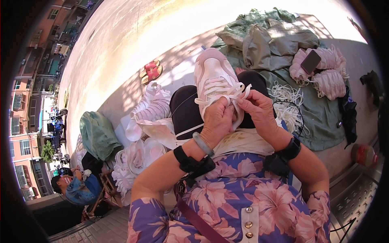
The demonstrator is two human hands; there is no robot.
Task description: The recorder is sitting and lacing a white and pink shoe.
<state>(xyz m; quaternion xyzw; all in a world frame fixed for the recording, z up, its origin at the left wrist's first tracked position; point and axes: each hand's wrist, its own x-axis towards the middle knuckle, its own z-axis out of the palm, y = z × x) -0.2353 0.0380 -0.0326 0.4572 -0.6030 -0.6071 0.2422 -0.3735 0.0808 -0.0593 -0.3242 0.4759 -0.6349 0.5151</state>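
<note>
- A pink and white lace-up sneaker with a mesh upper (216, 77) lies at the far edge of the person's lap, between black-clad knees (184, 106), its toe pointing away from the body.
- Flat cream-white shoelace (237, 94) is threaded up its front and stands in loose loops at the ankle end.
- The bare left hand (219, 115) is bent over the sneaker's opening; whether its grip pinches shoelace or shoe I cannot tell.
- The bare right hand (259, 108) has its grip closed, thumb and forefinger pinching a loop of the shoelace.
- A heap of cream flat strips (243, 143) lies at the lap's near edge, below both hands.
- On the dark green fabric sheet (320, 127), a tangle of thin white cords (287, 101) lies toward the left edge; tied pale-pink bundles (330, 84) lie toward the far right corner, a black rectangular phone (310, 62) on one.
- Crumpled grey-green sacks (267, 42) cover the sheet's far edge.
- Beyond the left knee, red open-toed sandals (152, 72) stand on the pale ground (121, 48).
</note>
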